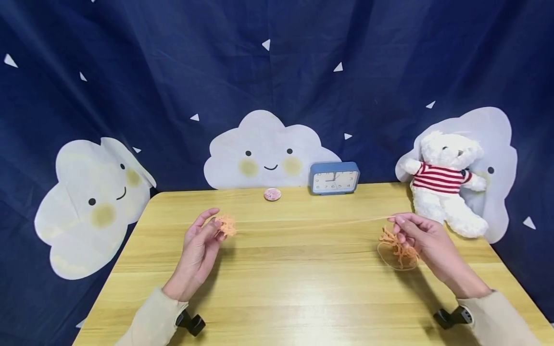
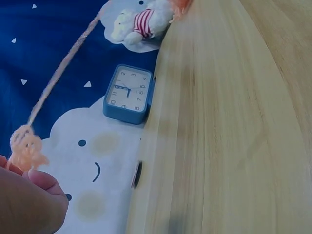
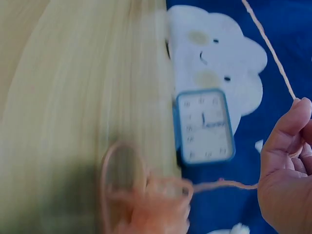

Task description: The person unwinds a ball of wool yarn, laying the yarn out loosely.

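A small peach crocheted piece is pinched between the thumb and fingers of my left hand, above the left half of the table. From it a strand of peach yarn runs nearly straight across to my right hand. There the thumb and forefinger pinch the strand. Below the right fingers hangs a loose orange-peach tangle of yarn with a wide loop. In the right wrist view the tangle is blurred, and a piece of yarn leads from it to the hand. The left wrist view shows looped stitches in the crocheted piece.
At the back of the wooden table stands a blue alarm clock, with a small round pink object to its left. A white teddy bear in a striped shirt sits at the back right. Behind hangs a dark blue curtain.
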Demonstrator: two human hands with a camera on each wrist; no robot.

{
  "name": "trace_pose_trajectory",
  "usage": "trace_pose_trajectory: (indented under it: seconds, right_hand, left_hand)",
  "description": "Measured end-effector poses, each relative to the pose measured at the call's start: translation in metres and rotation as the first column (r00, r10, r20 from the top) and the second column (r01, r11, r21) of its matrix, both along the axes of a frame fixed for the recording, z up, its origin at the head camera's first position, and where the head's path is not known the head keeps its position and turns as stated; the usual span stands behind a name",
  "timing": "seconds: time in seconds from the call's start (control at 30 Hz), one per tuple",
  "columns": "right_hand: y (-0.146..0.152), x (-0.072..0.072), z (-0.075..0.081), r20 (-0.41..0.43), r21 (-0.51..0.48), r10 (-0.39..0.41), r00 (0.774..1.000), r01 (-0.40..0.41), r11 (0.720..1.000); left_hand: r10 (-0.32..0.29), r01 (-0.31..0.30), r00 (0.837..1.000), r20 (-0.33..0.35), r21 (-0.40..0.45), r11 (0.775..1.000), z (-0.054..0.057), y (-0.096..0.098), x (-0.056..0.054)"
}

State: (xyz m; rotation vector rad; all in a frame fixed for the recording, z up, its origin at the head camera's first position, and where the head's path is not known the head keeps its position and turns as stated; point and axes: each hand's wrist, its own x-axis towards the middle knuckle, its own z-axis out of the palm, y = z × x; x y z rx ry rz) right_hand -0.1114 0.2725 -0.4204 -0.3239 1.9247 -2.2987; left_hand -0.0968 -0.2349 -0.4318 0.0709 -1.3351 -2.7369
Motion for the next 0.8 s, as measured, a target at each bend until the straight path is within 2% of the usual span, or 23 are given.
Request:
trace_pose_trajectory:
  seconds: [0.3, 0.53, 0.7, 0.8]
  right_hand:
    - [0.057, 0.002, -0.026, 0.051, -0.122, -0.077, 0.996, 0.083, 0.989]
    - [0.099, 0.004, -0.032, 0.087, -0.146, -0.167, 0.982, 0.178, 0.973]
    - [0.119, 0.007, -0.031, 0.138, -0.104, -0.295, 0.946, 0.31, 0.945]
    - [0.128, 0.009, -0.032, 0.174, -0.02, -0.365, 0.915, 0.374, 0.927]
  left_hand:
    - [0.001, 0.0, 1.0, -0.029, 0.057, 0.998, 0.0, -0.009, 0.003]
    - [0.019, -0.015, 0.998, -0.051, 0.093, 0.996, -0.001, -0.012, 0.005]
    - [0.022, -0.017, 0.998, -0.056, 0.089, 0.996, 0.001, -0.015, 0.007]
    - [0.021, -0.016, 0.998, -0.051, 0.095, 0.995, 0.002, -0.016, 0.007]
